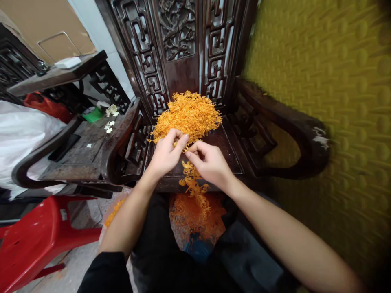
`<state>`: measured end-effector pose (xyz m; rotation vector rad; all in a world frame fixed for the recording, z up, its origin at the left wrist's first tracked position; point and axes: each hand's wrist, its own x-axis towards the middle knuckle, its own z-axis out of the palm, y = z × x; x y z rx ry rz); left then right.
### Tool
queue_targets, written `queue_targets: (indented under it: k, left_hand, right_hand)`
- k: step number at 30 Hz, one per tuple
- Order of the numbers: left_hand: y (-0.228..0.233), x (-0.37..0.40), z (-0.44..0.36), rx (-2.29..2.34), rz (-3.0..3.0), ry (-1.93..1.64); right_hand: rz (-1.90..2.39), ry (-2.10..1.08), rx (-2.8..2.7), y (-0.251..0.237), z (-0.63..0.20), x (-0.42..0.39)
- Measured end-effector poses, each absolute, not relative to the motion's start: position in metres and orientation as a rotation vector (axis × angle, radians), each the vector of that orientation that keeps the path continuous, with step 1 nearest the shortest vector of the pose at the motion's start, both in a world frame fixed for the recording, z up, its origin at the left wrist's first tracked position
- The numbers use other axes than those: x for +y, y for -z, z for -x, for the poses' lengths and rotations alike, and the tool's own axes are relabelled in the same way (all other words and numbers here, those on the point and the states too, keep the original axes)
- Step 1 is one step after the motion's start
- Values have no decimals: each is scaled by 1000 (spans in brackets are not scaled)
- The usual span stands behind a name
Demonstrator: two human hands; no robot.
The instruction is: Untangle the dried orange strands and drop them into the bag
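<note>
A heap of curly orange pieces, plastic by their look (pixel 191 114), lies on the seat of a dark carved wooden chair (pixel 228 152). In front of the heap my left hand (pixel 166 154) is closed, with a bit of yellow-orange showing between thumb and fingers. Close beside it, my right hand (pixel 210 162) pinches with thumb and forefinger at a small orange piece. A tangled orange cluster (pixel 193 179) hangs below my hands over the seat's front edge. Under it, more orange pieces (pixel 195 211) lie in what looks like a clear bag between my legs.
Curved armrests flank the seat, the right armrest (pixel 305 138) reaching far forward. To the left stand a second wooden chair (pixel 82 156) with a green tape roll (pixel 92 114) on it, and a red plastic stool (pixel 33 240). A yellow textured surface (pixel 320 81) rises at right.
</note>
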<state>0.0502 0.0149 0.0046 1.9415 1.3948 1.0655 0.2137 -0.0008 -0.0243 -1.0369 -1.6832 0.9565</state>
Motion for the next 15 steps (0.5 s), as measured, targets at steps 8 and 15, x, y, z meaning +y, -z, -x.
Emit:
queue_targets:
  k: [8,15]
  left_hand:
    - [-3,20,-27,996,-1850,-812]
    - [-6,14,-37,1014,-2567,-712]
  right_hand:
    - [1100,-913,-1764,23,-232,10]
    - [1149,-763,-1938,21,-238,12]
